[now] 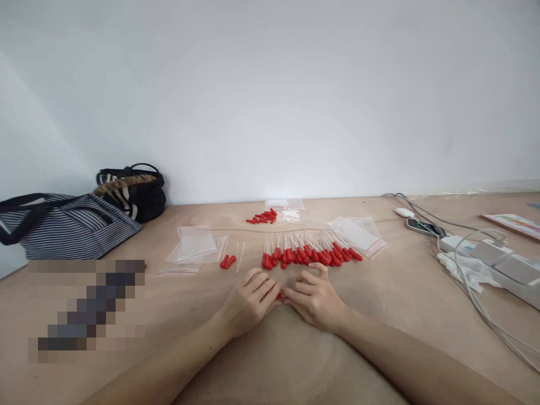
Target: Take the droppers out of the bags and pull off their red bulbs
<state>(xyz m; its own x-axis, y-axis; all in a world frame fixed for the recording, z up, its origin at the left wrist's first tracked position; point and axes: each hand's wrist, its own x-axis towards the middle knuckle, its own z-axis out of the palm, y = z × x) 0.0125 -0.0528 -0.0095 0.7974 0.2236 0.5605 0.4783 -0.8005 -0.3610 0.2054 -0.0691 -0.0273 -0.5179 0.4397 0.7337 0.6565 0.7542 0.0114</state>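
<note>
Close together, my left hand [251,298] and right hand [314,298] meet over the tan tabletop [270,360]: left fingers pinch a red dropper bulb [279,296], mostly hidden, while right fingers curl narrow just beside it; whether they grip anything I cannot tell. Beyond lies a row of red-bulbed droppers [324,257], with two loose bulbs [230,261] and slim tubes [241,253] leftward.

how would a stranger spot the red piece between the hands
On the brown tabletop, find the row of translucent tubes with red bulbs. Nearer the camera, the bare left hand and bare right hand sit close together. Between their fingertips shows the small red piece, apart from the row and partly hidden by fingers.
</note>
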